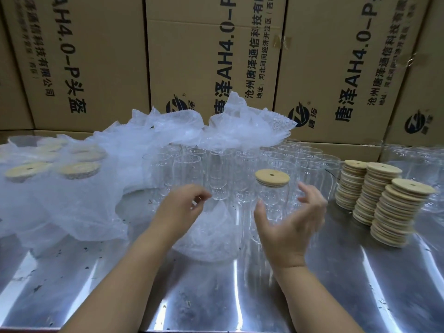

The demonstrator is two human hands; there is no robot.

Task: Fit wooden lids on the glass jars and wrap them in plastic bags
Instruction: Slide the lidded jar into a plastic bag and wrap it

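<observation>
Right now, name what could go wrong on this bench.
1. The lidded jar stands tight against the open jars; the right hand, open beside it, could knock one over.
2. The lid stacks lean; a bump might spill them.
3. The plastic bag by the left hand may slide on the shiny table.

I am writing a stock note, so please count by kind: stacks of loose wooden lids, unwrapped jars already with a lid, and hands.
Stacks of loose wooden lids: 3
Unwrapped lidded jar: 1
Hands: 2 (left hand, right hand)
Total: 6
</observation>
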